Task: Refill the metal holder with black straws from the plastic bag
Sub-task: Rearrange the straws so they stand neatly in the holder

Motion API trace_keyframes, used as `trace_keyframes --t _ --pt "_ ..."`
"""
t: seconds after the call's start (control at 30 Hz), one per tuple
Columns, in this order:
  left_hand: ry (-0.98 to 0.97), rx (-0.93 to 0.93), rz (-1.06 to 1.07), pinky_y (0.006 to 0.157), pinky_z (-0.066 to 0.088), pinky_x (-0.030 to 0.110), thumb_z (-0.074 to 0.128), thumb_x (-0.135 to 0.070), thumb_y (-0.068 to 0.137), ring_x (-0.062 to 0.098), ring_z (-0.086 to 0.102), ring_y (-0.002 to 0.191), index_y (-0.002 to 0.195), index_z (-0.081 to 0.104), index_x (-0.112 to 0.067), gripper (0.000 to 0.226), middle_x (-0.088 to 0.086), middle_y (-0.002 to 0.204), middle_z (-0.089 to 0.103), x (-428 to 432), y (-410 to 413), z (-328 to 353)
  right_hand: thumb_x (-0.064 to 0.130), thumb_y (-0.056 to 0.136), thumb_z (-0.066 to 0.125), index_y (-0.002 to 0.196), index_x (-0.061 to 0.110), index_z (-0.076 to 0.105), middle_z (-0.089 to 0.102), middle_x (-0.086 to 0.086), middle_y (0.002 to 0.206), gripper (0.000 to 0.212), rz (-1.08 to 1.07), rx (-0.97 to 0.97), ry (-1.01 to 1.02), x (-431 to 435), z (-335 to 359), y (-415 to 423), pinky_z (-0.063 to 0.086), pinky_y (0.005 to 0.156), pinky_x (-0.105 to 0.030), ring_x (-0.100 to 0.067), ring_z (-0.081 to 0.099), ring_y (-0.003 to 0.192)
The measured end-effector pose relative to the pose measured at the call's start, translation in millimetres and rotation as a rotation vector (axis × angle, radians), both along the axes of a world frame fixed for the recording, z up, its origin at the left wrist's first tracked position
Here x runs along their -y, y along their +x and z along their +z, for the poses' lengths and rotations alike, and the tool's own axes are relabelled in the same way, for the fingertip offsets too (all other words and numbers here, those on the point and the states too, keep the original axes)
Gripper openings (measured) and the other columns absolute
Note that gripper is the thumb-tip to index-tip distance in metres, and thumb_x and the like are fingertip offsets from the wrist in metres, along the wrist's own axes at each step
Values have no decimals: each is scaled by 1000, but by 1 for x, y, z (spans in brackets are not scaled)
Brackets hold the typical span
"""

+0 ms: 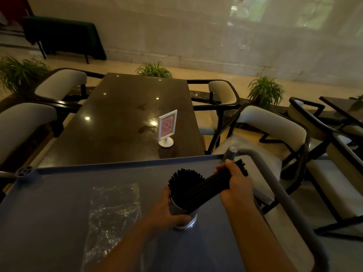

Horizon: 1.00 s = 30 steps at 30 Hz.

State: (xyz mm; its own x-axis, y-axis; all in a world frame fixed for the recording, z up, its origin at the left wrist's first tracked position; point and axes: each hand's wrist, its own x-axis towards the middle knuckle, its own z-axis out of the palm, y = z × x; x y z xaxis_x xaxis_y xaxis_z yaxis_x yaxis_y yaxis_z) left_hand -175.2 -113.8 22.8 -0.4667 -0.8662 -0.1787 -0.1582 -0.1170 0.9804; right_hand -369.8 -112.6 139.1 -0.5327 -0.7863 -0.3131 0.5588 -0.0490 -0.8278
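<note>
Low in the frame, on a blue cart top (59,193), the left hand (167,210) wraps a metal holder (181,213) already packed with black straws (184,185), while the right hand (235,185) grips a tilted bundle of straws over it. A clear plastic bag (114,216) lies flat at lower left. Above, a dark table (121,118) carries a white sign stand (167,128).

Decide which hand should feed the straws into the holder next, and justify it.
Right. The right hand already grips the bundle of black straws, angled into the metal holder; the left hand is busy steadying that holder.
</note>
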Motion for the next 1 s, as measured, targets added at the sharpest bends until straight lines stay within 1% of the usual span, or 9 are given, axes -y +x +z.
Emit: trace_keyframes --t 0.1,0.27,0.4,0.5,0.57,0.67,0.8,0.9,1.0 --pt "-81 76 31 88 43 3 93 -38 50 -22 48 115 127 32 -61 101 -25 130 52 0 -2 -5 8 89 62 103 6 61 66 -9 76 14 -30 4 37 7 2 4 56 78 -40 -20 66 73" --pt "-187 143 82 85 40 -2 92 -45 48 -26 44 116 119 23 -76 103 -28 131 47 3 -10 -9 8 91 61 106 4 60 64 -9 72 15 -112 20 118 19 2 3 51 64 -35 -19 64 67" --pt "-220 135 110 88 40 1 90 -45 48 -23 45 117 124 29 -64 100 -25 130 49 5 -16 -11 9 91 62 96 5 61 63 -8 69 6 -131 -21 159 21 -4 1 50 65 -37 -19 63 66" --pt "-208 117 102 83 38 -6 89 -43 46 -31 44 110 123 34 -51 95 -26 125 50 8 -14 -13 9 91 62 104 4 60 63 -9 70 13 -163 -29 172 18 -9 -7 54 69 -39 -19 63 66" --pt "-194 92 105 82 38 -6 90 -40 48 -30 45 111 124 37 -49 94 -28 122 55 8 -12 -14 9 91 62 106 5 60 65 -8 70 15 -166 -45 154 17 -12 -8 53 65 -36 -18 64 65" --pt "-207 77 116 84 40 -3 91 -39 53 -24 47 115 126 36 -53 93 -40 122 55 6 -15 -12 9 90 64 96 14 62 68 -2 64 8 -168 -108 117 17 -15 0 53 65 -34 -16 66 65" --pt "-202 69 120 88 42 2 90 -41 52 -19 49 117 128 36 -43 93 -21 128 52 6 -15 -11 12 90 65 90 19 62 69 4 57 7 -176 -192 100 20 -14 5 57 67 -35 -14 68 63" --pt "-170 74 99 94 45 9 90 -43 47 -13 49 121 129 36 -44 98 -21 131 51 7 -12 -13 12 89 65 86 17 61 67 1 58 7 -224 -127 138 24 -10 -3 55 63 -35 -11 66 55" --pt "-167 72 106 87 41 0 89 -39 44 -23 48 114 123 40 -44 93 -22 126 52 7 -11 -12 14 90 65 85 14 60 65 -2 63 7 -260 -84 143 24 -6 -10 55 68 -37 -17 65 61"
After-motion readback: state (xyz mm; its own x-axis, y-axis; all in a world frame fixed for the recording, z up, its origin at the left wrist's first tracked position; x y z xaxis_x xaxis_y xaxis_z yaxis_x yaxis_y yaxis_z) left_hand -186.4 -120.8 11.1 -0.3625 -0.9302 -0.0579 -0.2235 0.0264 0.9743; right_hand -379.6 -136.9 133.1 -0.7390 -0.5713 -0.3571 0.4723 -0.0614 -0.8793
